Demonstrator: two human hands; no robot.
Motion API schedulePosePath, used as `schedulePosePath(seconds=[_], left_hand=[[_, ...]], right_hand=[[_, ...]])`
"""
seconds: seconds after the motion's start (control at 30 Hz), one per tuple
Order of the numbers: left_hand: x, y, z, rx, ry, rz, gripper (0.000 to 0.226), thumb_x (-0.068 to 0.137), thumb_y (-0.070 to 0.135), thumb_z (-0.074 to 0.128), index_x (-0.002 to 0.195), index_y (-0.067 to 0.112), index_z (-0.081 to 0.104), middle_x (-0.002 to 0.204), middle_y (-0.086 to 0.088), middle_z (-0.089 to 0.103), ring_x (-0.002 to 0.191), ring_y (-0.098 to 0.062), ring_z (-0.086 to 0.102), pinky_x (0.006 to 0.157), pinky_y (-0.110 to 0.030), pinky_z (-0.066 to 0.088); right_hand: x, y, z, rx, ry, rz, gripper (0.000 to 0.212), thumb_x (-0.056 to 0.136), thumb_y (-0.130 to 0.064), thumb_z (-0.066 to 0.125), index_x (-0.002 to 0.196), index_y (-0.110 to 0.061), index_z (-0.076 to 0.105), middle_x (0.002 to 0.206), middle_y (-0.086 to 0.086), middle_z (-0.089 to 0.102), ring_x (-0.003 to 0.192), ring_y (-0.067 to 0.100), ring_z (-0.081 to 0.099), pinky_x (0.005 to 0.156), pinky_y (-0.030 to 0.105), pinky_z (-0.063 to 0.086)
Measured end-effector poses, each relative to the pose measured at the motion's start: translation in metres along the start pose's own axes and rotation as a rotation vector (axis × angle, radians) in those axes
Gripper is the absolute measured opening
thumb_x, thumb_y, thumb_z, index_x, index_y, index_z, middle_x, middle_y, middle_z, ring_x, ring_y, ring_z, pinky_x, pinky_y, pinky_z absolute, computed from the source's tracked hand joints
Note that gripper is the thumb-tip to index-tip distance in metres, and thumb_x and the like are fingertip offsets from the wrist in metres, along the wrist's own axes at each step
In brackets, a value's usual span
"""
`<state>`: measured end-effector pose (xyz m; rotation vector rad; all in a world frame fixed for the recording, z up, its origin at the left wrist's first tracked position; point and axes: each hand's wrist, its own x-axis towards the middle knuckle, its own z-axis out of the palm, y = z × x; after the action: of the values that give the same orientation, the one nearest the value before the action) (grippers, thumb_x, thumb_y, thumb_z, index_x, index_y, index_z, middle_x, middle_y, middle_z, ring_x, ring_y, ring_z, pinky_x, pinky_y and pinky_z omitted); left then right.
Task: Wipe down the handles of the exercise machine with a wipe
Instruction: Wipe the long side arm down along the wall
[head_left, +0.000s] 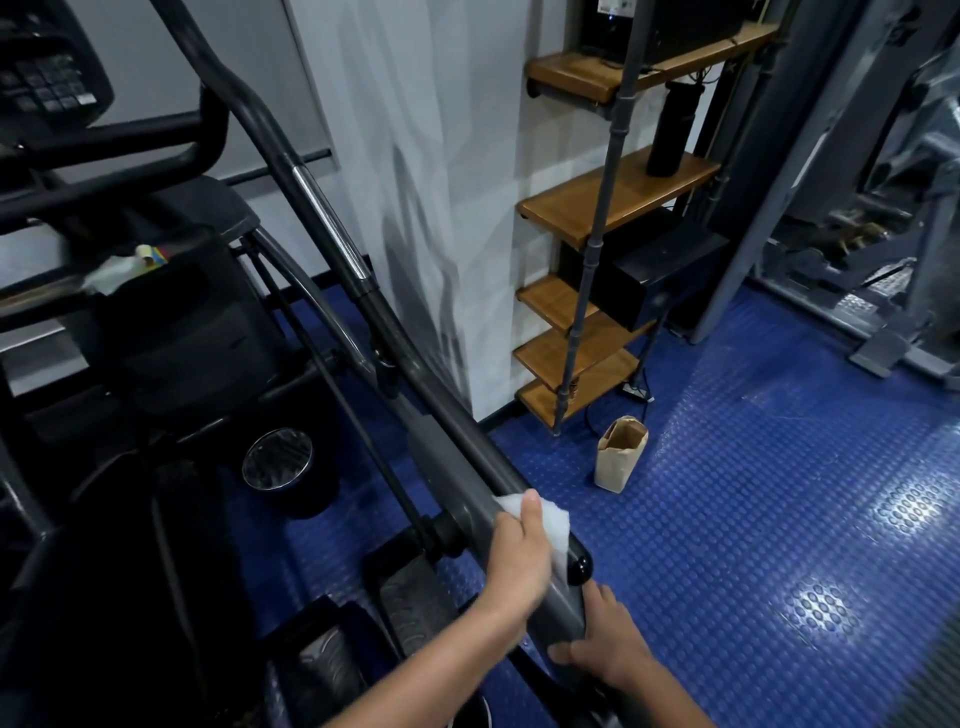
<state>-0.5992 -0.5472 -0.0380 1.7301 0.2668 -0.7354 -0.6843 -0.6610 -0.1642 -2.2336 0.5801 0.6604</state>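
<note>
The exercise machine (171, 364) filled the left half of the view, dark and angular, with a keypad console at the top left whose buttons were too blurred to read. Its long handle (363, 312) ran as a diagonal from the upper left down to the lower right, ending in a black end cap close to the person. That axis was what the next stroke would likely turn on: nearly all of the rail lay up and away from both hands, so wiping would have to travel up-left along the bar.

The left hand (519, 551) was the nearer one to the work, its fingers wrapped over the bar and pressing the white wipe (545, 514) against it just above the end cap. The right hand (605, 644) sat lower, on the underside of the same bar; whether it gripped the bar or merely braced it could not be told, and something pale showed at its fingertips.

No brand, label or legible writing was visible anywhere.
</note>
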Motion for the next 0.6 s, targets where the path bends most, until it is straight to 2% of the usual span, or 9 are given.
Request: schedulePosePath(seconds=[0.1,0.17,0.23,0.4,0.5,0.6], left_hand=[[0.031,0.022,-0.017,-0.034,0.093,0.073,0.05,0.103,0.054,0.027,0.117,0.013,0.052,0.107,-0.004,0.064,0.1,-0.016,0.061,0.08,-0.028,0.043],[0.065,0.043,-0.032,-0.063,0.224,0.114,0.047,0.105,0.048,0.029,0.114,0.01,0.054,0.105,-0.006,0.064,0.099,-0.02,0.06,0.081,-0.027,0.04],[0.098,0.063,-0.052,-0.098,0.332,0.146,0.053,0.104,0.048,0.031,0.116,0.005,0.059,0.111,-0.012,0.066,0.099,-0.024,0.062,0.084,-0.029,0.044],[0.136,0.082,-0.079,-0.085,0.349,0.108,0.06,0.103,0.052,0.031,0.124,0.002,0.058,0.116,-0.015,0.067,0.094,-0.024,0.061,0.07,-0.027,0.044],[0.123,0.076,-0.062,-0.089,0.431,0.093,0.06,0.101,0.055,0.033,0.128,0.003,0.049,0.118,-0.013,0.064,0.1,-0.028,0.062,0.083,-0.034,0.049],[0.092,0.055,-0.037,-0.044,0.417,0.101,0.059,0.102,0.052,0.033,0.127,0.001,0.045,0.115,-0.015,0.062,0.099,-0.029,0.062,0.078,-0.032,0.047]], right_hand=[[0.0,0.001,0.001,0.011,0.021,-0.019,0.109,0.062,-0.051,0.074,0.153,-0.026,0.019,0.122,-0.008,0.035,0.121,0.02,0.042,0.102,0.031,0.038],[-0.001,0.0,0.0,0.019,0.02,-0.018,0.107,0.063,-0.046,0.073,0.153,-0.024,0.019,0.118,-0.01,0.032,0.118,0.019,0.042,0.1,0.031,0.039],[-0.002,-0.001,0.0,0.038,0.015,-0.023,0.107,0.061,-0.046,0.073,0.152,-0.026,0.019,0.116,-0.009,0.035,0.114,0.017,0.042,0.095,0.03,0.04],[-0.005,-0.001,0.0,0.047,0.022,-0.019,0.107,0.061,-0.046,0.072,0.152,-0.028,0.018,0.119,-0.007,0.038,0.111,0.016,0.04,0.093,0.03,0.039],[-0.006,-0.002,0.0,0.044,0.026,-0.017,0.108,0.064,-0.045,0.072,0.154,-0.027,0.016,0.128,-0.004,0.038,0.117,0.018,0.039,0.095,0.029,0.038],[-0.006,-0.002,0.0,0.034,0.022,-0.009,0.106,0.067,-0.044,0.072,0.155,-0.025,0.016,0.135,-0.002,0.037,0.123,0.019,0.039,0.099,0.03,0.038]])
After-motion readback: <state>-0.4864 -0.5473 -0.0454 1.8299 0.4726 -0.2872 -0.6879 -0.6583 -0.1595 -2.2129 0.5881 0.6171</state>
